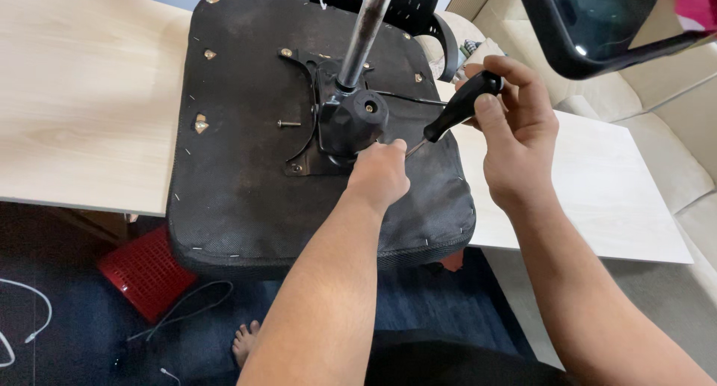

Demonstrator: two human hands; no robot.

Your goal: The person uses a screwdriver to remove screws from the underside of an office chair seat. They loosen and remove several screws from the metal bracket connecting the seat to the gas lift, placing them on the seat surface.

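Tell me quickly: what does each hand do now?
Left hand: closed around the screwdriver shaft at its tip.
Right hand: closed on the black screwdriver handle.

Red basket [146, 270] and white cable [33, 311] on dark floor, pale sofa [672, 132] at right

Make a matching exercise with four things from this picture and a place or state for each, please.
Things:
1. screwdriver
2. chair seat
3. loose screw
4. red basket

Places or states:
A. on the floor under the table
B. held in the right hand
C. upside down across the table
D. lying on the seat's black underside

Pairs: 1-B, 2-C, 3-D, 4-A
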